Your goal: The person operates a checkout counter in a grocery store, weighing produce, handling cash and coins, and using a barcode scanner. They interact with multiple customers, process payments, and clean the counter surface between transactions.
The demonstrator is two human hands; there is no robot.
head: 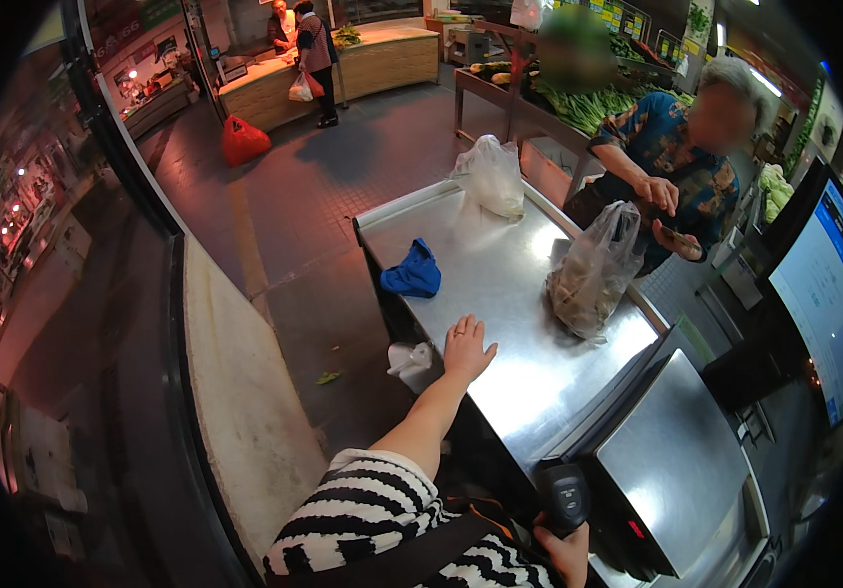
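Observation:
My left hand lies palm down on the near-left part of a stainless steel counter. It holds nothing, its thumb stands apart, and a ring is on one finger. Just beyond the fingertips is a crumpled blue cloth item, perhaps a folded bag. My right hand, at the bottom of the view, grips a black handheld barcode scanner. A clear plastic bag with brownish contents stands on the counter's right side. At the far end sits a whitish plastic bag.
A flat-topped weighing scale is at the lower right, below a lit monitor. Across the counter a person holds a phone. White plastic bags hang at the left edge. A red bag lies on the floor beyond.

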